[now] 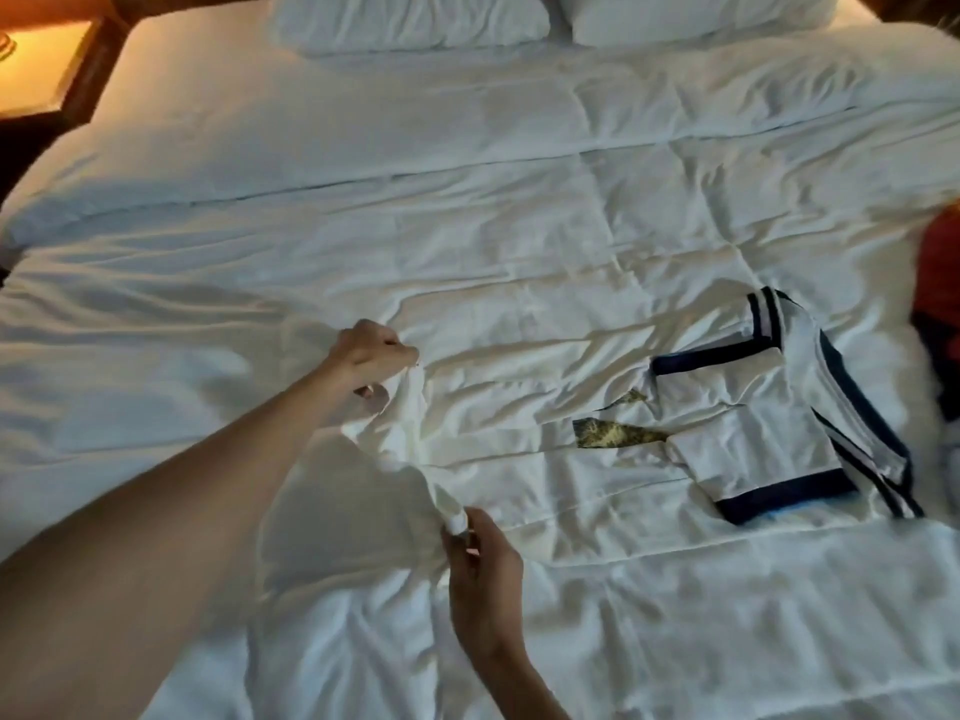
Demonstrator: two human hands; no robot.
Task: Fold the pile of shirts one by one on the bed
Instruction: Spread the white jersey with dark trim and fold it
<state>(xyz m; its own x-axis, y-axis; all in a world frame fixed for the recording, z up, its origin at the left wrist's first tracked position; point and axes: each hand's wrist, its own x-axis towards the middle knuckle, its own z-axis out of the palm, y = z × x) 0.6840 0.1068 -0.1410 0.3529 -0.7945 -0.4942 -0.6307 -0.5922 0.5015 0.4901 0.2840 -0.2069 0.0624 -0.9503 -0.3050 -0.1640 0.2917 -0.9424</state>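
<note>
The white shirt lies spread across the near middle of the bed, its navy-trimmed collar and sleeve end off to the right and its plain hem end drawn toward the left, where both hands have hold of it. The left hand, reached far out over the duvet, pinches a bunched edge of the cloth between curled fingers and thumb and lifts it a little off the bed; the right hand, nearer the body, pinches another gathered bit of the same edge between thumb and fingertips. Holding two points along one edge looks like the way to keep the cloth taut so it can be carried over in a straight fold rather than slumping. A dark patterned patch shows through near the chest (a print or a label, too small to say which). White shirt on white bedding makes the garment's true outline hard to trace, so just where it ends under the hands is uncertain. At the right border an orange-red garment is cut off by the frame, probably part of the waiting pile, though how many pieces it holds cannot be told. Two pillows at the head and a lit bedside table at the far left are also partly cropped.
</note>
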